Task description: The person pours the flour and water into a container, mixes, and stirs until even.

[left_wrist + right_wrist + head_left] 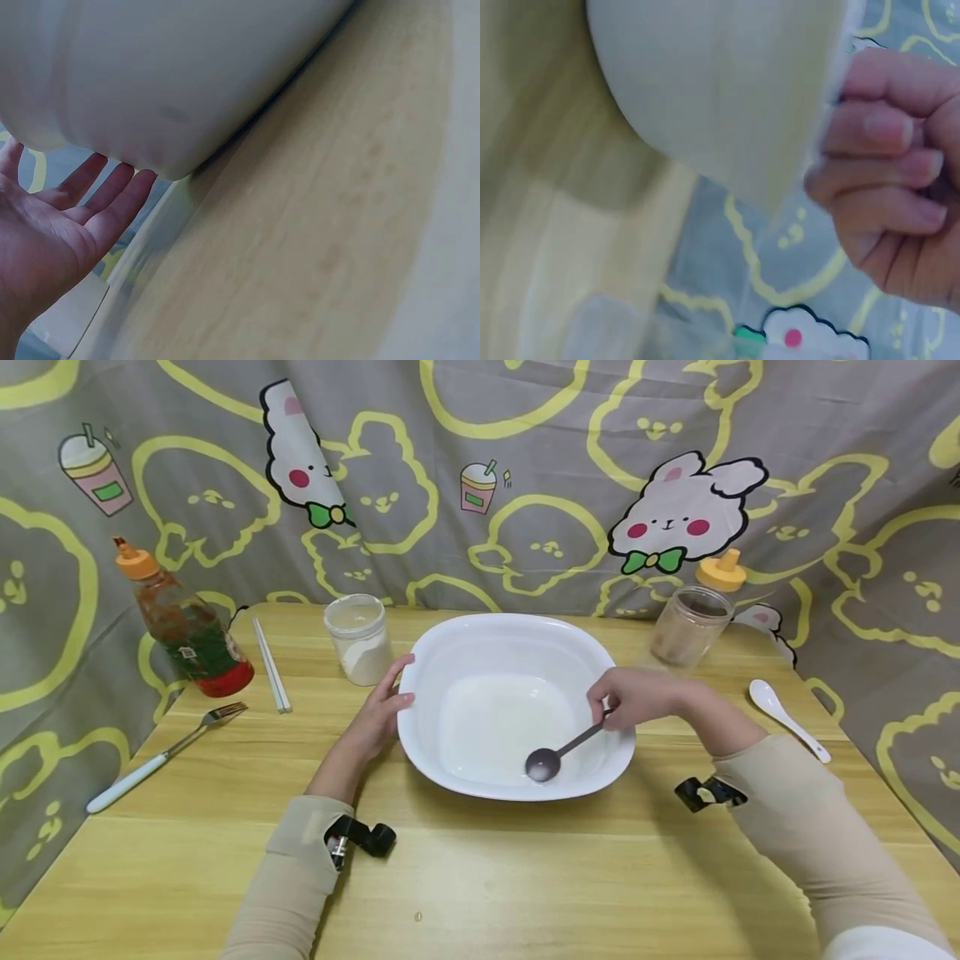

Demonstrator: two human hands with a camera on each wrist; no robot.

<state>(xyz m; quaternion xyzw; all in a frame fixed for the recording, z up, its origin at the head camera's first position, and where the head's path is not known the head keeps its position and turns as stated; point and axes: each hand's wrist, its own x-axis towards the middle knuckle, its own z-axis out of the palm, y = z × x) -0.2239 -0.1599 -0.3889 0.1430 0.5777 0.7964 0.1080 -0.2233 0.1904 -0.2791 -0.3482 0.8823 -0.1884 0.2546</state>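
Observation:
A white basin [431,760] with a pale off-white bottom sits on the wooden table. My left hand [378,714] is at its left side, two digits at the rim. In the left wrist view, extended, spread fingers [120,199] touch the basin's outer wall. My right hand [637,697] is over the right rim and pinches the handle of a dark measuring spoon [543,765]. Its round bowl, with something whitish in it, is low inside the basin near the front wall. The right wrist view shows curled fingers [885,206] beside the rim; the spoon is hidden there.
Behind the basin's left stands a jar of white powder [358,639]. At left are a red-sauce bottle [191,635], chopsticks [272,664] and a fork [168,756]. At right are a clear jar [690,627], an orange nozzle cap [722,570] behind it, and a white spoon [787,720]. A patterned curtain [525,468] borders the table.

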